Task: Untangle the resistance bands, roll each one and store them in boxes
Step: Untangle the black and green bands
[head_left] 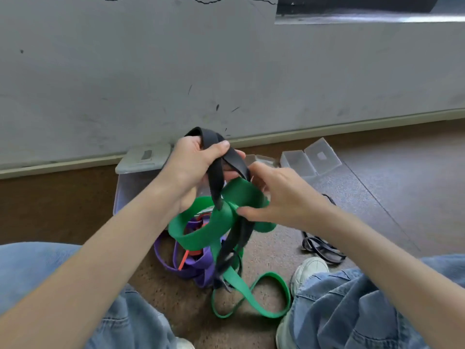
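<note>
A tangle of resistance bands hangs between my hands above the brown floor. My left hand (193, 165) grips the top loop of a black band (216, 182), lifted in front of me. My right hand (274, 195) pinches the wide green band (201, 233), which loops around the black one and trails down to the floor. Under them lie a purple band (186, 265) and a thin red band (183, 260), knotted in with the rest. A separate thin black band (320, 246) lies on the floor to the right.
A clear plastic box with a grey lid (141, 159) stands by the wall behind my left hand. Two small clear boxes (310, 157) sit at the back right. My jeans-clad knees and a white shoe (308, 270) frame the floor space.
</note>
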`<move>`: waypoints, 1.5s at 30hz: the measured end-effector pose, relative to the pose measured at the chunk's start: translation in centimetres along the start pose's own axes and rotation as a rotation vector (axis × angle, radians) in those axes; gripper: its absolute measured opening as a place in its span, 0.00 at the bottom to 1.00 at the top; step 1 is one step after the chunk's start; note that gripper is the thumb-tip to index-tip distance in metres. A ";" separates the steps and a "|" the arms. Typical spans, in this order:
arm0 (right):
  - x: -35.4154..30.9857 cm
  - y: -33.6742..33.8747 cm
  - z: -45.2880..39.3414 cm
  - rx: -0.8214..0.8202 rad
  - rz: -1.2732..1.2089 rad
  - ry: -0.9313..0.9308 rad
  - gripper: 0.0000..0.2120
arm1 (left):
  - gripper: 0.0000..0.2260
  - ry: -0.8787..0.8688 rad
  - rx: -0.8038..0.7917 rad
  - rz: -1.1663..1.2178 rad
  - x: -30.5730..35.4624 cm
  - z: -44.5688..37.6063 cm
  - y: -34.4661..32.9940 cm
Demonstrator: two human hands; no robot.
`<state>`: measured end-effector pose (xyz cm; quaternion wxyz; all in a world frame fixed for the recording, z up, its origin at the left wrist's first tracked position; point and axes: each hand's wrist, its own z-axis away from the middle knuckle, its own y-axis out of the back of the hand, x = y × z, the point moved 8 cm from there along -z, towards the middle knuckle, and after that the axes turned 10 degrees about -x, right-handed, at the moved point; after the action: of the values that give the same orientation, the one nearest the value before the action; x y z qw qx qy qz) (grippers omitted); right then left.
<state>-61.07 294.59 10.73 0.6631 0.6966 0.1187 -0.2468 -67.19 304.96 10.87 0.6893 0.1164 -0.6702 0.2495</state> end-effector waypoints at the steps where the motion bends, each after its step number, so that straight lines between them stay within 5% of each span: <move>1: 0.1 0.5 -0.1 0.036 0.034 -0.003 0.20 | 0.06 0.012 0.026 -0.005 -0.2 -0.2 0.7; 4: 1.4 2.8 0.4 0.181 -0.011 -0.067 0.20 | 0.06 0.163 0.074 -0.095 -2.4 -0.6 2.8; 8: 4.0 5.9 1.6 0.458 -0.343 -0.192 0.09 | 0.08 0.526 -0.113 -0.379 -7.2 0.2 3.4; 12: 3.6 6.2 1.3 0.445 -0.564 -0.122 0.06 | 0.26 0.553 -0.166 -1.273 -6.1 -0.1 5.0; 16: 1.6 4.6 0.5 0.315 -0.755 0.044 0.05 | 0.26 0.326 -0.603 -0.598 -5.6 0.9 -1.0; 18: 1.5 4.4 0.4 0.316 -0.884 0.084 0.05 | 0.22 0.234 -0.677 -0.462 -6.3 1.1 -3.1; 22: 3.1 5.2 0.6 0.398 -1.125 0.079 0.03 | 0.16 0.104 -0.508 -0.495 -6.2 0.5 -3.5; 30: 4.2 8.6 1.2 0.460 -0.980 0.141 0.07 | 0.04 -0.226 -0.414 -0.276 2.8 0.4 -1.0; 34: 4.9 3.7 0.5 0.073 -0.624 -0.132 0.05 | 0.04 -0.108 -0.314 -0.370 0.8 -0.1 0.1; 36: 5.8 0.7 1.0 -0.229 -0.419 -0.294 0.16 | 0.05 -0.089 -0.328 -0.194 0.7 -0.2 -0.2; 39: 3.9 -0.9 0.5 -0.332 -0.416 -0.198 0.29 | 0.05 -0.088 -0.355 -0.245 0.1 -0.3 -1.6; 42: 1.8 -1.9 -0.4 -0.328 -0.413 -0.095 0.24 | 0.06 -0.023 -0.341 -0.243 -1.6 -0.3 -2.0; 45: 2.3 0.3 -0.9 -0.058 -0.418 -0.124 0.05 | 0.15 -0.016 -0.377 -0.253 -1.7 -0.4 -1.6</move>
<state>-58.80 295.12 9.81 0.6233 0.6212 0.2265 -0.4175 -65.97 303.48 9.46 0.7194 0.0704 -0.6904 0.0304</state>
